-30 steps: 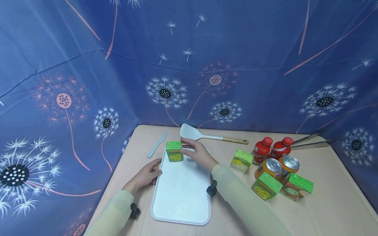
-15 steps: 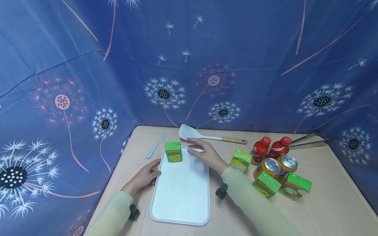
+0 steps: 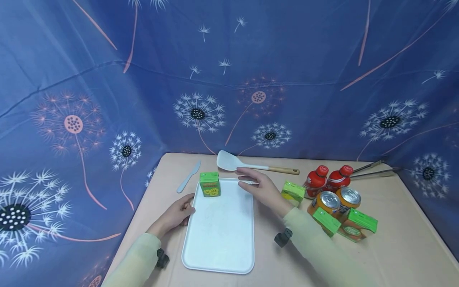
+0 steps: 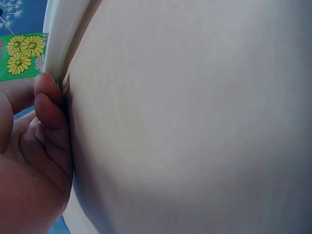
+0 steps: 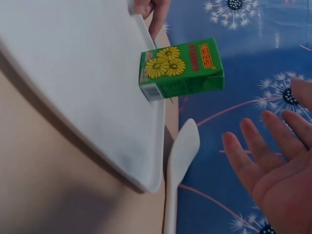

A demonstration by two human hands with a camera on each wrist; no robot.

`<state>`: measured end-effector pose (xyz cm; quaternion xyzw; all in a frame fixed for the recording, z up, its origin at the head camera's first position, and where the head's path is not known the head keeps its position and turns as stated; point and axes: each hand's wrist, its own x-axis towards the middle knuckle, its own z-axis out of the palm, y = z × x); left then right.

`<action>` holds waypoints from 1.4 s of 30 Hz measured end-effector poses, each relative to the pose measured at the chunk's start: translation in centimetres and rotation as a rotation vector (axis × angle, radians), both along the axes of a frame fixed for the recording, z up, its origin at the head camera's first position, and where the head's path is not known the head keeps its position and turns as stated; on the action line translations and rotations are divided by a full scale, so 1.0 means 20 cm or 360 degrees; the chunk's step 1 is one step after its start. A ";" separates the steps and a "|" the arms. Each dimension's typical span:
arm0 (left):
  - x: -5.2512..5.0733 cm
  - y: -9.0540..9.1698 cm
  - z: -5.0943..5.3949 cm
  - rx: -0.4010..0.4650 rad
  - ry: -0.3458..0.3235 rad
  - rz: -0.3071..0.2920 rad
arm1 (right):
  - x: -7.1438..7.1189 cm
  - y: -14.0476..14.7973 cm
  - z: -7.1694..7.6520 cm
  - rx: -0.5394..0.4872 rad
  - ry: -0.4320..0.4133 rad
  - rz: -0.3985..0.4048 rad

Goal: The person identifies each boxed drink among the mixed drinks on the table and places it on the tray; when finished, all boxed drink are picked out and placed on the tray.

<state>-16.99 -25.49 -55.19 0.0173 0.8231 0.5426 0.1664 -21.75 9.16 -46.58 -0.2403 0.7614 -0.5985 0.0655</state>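
A white rectangular tray [image 3: 218, 231] lies on the table, and a green juice box [image 3: 210, 184] with yellow flowers stands upright in its far left corner. At the tray's left rim is my left hand [image 3: 175, 215], fingers curled and fingertips pinching the edge; the left wrist view shows these fingertips [image 4: 48, 87] against the rim. My right hand [image 3: 263, 189] hovers over the tray's far right corner, holding nothing. Its fingers are spread and extended in the right wrist view, apart from the juice box [image 5: 183, 68].
Behind the tray lies a white spatula [image 3: 251, 165] with a wooden handle; a pale knife [image 3: 189, 177] lies left. To the right are several more juice boxes [image 3: 294, 191], two red bottles [image 3: 316, 181], two orange cans [image 3: 324, 203] and metal tongs [image 3: 376, 173].
My right hand has let go of the juice box in the tray's corner and moved off to the right. The left hand stays at the tray's rim.
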 end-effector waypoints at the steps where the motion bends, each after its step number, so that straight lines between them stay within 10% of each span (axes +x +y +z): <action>1: 0.00 0.00 0.00 -0.0003 -0.0001 0.0002 | 0.01 0.01 0.01 0.0002 -0.0002 -0.0006; 42: 0.00 0.01 0.00 0.0001 -0.0027 0.0038 | 0.25 0.78 0.10 0.0287 0.0051 -0.0370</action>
